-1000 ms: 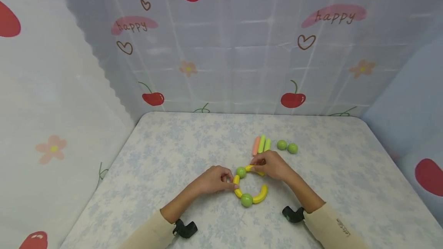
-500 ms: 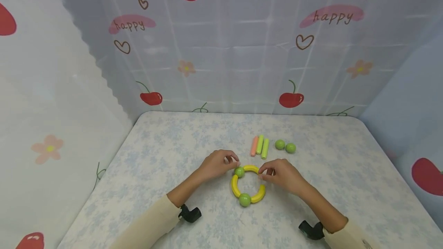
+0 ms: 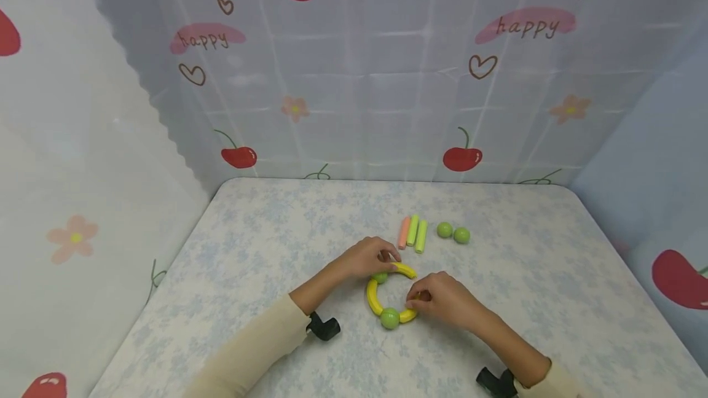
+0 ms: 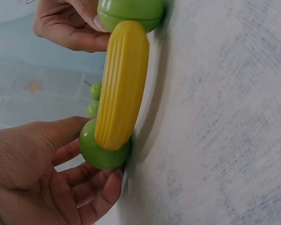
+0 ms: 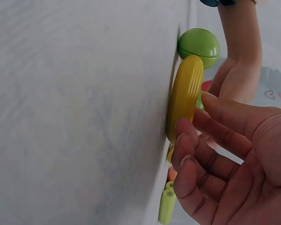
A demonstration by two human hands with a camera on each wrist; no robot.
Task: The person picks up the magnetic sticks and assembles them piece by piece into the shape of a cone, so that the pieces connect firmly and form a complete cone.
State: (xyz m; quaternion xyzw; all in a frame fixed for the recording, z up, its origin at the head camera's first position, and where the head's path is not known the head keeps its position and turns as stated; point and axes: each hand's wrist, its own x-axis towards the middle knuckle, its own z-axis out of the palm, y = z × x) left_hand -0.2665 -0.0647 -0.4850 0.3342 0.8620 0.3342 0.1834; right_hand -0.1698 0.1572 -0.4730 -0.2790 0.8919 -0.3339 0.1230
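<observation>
On the table, yellow ribbed curved pieces and two green balls make a ring with a gap on its right side. My left hand [image 3: 369,258] pinches the upper yellow curved piece [image 3: 405,271] near its left end, by the upper green ball [image 3: 379,277], which it partly covers. With thumb and fingertips, my right hand [image 3: 445,301] pinches the right yellow curved piece [image 5: 186,96], which meets the lower green ball [image 3: 389,318]. The left yellow curved piece [image 4: 122,84] lies between the two balls, untouched. In the left wrist view, the left fingertips are partly hidden behind the upper ball.
Behind the ring lie an orange stick [image 3: 404,233] and two yellow-green sticks [image 3: 421,237]. Two more green balls [image 3: 445,230] sit to their right. The patterned table [image 3: 265,220] ends at a curtain [image 3: 354,115] printed with cherries.
The left hand has moved from the ring's left side up to the upper curved piece. My right hand has left that piece and come down onto the right one.
</observation>
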